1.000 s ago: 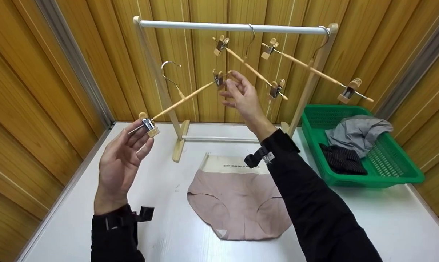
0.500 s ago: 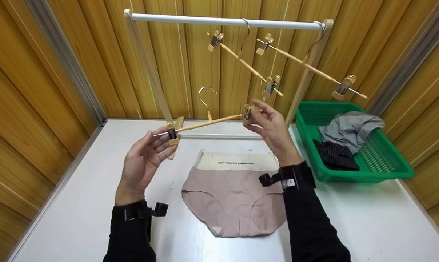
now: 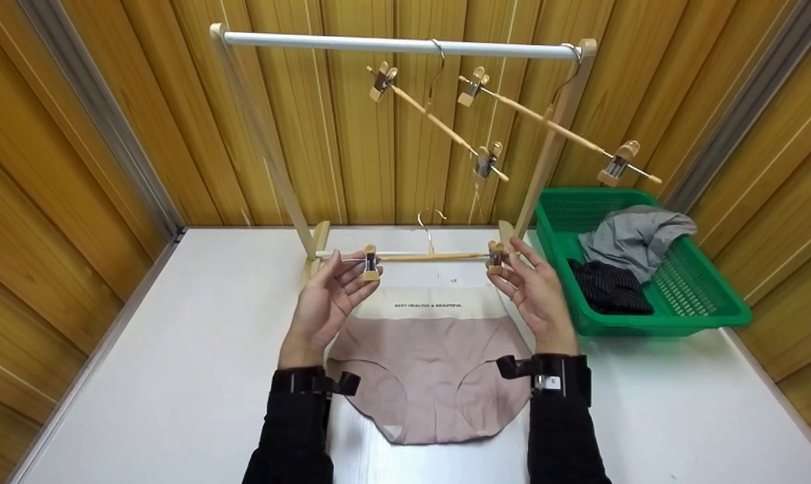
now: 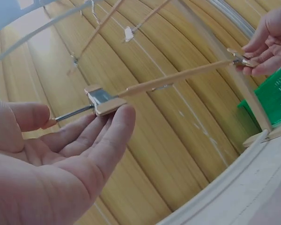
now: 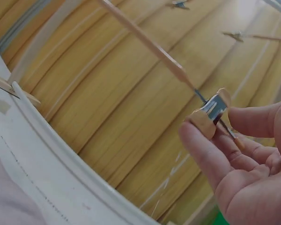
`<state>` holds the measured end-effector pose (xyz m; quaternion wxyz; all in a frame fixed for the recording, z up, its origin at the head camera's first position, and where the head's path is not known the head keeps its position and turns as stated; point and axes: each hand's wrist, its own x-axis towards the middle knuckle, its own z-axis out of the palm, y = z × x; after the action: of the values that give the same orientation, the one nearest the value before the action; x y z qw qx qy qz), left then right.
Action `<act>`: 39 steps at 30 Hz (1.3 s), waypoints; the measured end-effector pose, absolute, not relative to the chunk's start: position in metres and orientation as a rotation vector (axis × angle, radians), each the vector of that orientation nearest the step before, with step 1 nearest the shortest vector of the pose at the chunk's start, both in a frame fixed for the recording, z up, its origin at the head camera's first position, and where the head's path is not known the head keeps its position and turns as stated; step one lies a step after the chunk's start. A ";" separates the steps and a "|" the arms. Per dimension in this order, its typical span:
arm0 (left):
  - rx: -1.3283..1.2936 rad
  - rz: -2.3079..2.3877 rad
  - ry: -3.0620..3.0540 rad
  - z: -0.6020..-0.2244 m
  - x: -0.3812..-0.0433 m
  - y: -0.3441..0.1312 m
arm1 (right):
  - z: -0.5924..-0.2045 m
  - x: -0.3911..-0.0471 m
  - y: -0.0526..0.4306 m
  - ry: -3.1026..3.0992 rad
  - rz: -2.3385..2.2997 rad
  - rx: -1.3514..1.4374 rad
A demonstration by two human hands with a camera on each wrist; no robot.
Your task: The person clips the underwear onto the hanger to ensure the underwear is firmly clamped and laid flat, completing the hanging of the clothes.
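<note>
Level above the table, a wooden clip hanger [image 3: 439,257] is held between both hands, its metal hook upright. My left hand [image 3: 321,309] grips its left end, thumb at the rod tip and fingers under the left clip [image 4: 104,101]. At the other end my right hand [image 3: 539,299] holds the rod end, fingertips against the right clip [image 5: 211,112]. Neither clip has cloth in it. Below the hanger, pink briefs [image 3: 432,370] lie flat on the white table [image 3: 177,363], their cream waistband with lettering toward the rack.
Behind the hands stands a rack with a white rail [image 3: 331,42]. Two more clip hangers hang from it, a middle one [image 3: 432,117] and a right one [image 3: 546,123]. A green basket [image 3: 660,326] at the right holds grey cloth [image 3: 637,242] and dark striped cloth [image 3: 610,286].
The hanger has come down and right in view, from a slant to level. My right hand, barely at its far end at first, now holds that end.
</note>
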<state>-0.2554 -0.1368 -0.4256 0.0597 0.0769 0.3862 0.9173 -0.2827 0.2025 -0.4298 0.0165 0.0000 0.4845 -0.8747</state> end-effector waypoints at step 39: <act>-0.102 2.743 1.107 -0.475 -0.296 -0.119 | -0.487 -0.305 0.211 1.682 -2.451 0.146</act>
<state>-0.2960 -0.1189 -0.4751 0.0907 -0.0342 0.3723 0.9230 -0.3047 0.2111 -0.4868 0.0824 0.0488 0.5632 -0.8208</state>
